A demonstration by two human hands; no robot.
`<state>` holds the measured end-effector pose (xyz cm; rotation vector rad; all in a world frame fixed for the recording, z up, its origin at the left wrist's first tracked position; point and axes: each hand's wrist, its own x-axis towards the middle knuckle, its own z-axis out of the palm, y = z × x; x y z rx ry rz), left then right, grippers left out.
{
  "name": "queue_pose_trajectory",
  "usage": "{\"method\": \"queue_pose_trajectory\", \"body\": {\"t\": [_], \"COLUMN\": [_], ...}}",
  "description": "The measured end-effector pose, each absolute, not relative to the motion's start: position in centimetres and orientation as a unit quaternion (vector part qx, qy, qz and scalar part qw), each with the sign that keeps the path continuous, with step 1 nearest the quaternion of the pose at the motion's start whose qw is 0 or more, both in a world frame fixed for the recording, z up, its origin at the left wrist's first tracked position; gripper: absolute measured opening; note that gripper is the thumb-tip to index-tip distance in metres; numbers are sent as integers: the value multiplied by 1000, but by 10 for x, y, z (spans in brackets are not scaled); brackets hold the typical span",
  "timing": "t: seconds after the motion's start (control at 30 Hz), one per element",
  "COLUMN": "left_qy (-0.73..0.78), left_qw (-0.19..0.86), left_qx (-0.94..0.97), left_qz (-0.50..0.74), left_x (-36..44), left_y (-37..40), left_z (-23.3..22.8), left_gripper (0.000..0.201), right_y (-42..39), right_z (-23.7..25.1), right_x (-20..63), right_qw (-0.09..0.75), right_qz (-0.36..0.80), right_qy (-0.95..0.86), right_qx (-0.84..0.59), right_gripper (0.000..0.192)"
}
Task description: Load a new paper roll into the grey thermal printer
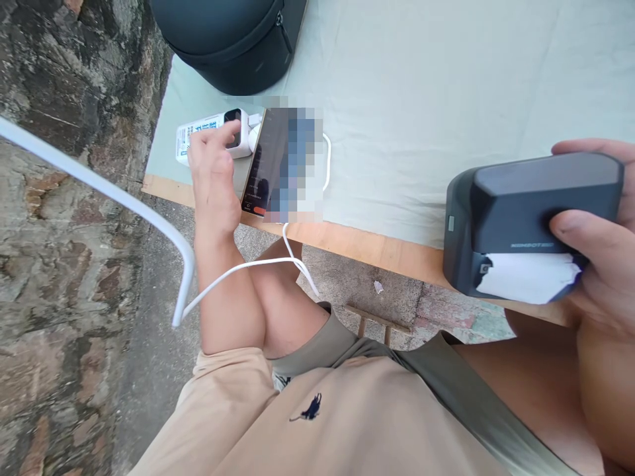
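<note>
My left hand (215, 172) reaches over the table edge, index finger stretched onto the dark screen of a white power bank (201, 129) with blue lettering. The other fingers are partly curled and do not appear to grip it. Close to that hand's right lies a smartphone (258, 162) with a lit dark screen, partly covered by a blurred patch. My right hand (602, 251) grips a dark grey boxy device (536, 205) with rounded edges, the thumb on its face. A white paper-like patch (528, 277) covers its lower part. The fingers behind the device are mostly hidden.
A black zippered round case (233, 46) stands at the table's far left. Pale cloth covers the wooden table (347, 235). A white cable (149, 208) loops past my left forearm, and another cable (327, 162) shows by the phone. A stone wall (64, 264) rises on the left.
</note>
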<state>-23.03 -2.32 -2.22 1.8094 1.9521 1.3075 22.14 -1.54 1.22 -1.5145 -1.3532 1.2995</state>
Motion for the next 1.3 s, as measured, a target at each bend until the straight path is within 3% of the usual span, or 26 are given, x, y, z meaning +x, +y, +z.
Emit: {"method": "queue_pose_trajectory", "body": {"t": [0.37, 0.6, 0.93, 1.07, 1.3], "left_qy": [665, 648, 650, 647, 632], "left_qw": [107, 105, 126, 107, 120], "left_qx": [601, 610, 605, 603, 605], "left_qz": [430, 444, 442, 454, 470], "left_x": [-226, -228, -245, -238, -236], "left_y": [-23, -25, -16, -19, -18], "left_z": [-22, -23, -34, -29, -28], "left_gripper": [62, 41, 86, 75, 82], "right_y": [-16, -16, -15, -15, -15], "right_z": [10, 10, 10, 11, 11], "right_x": [221, 225, 223, 222, 222], "right_qw": [368, 364, 355, 352, 351], "right_qz": [495, 495, 504, 506, 504], "right_qy": [-527, -532, -530, -523, -528], "right_qx": [-584, -582, -583, -589, -586], "right_gripper": [84, 83, 83, 85, 86]}}
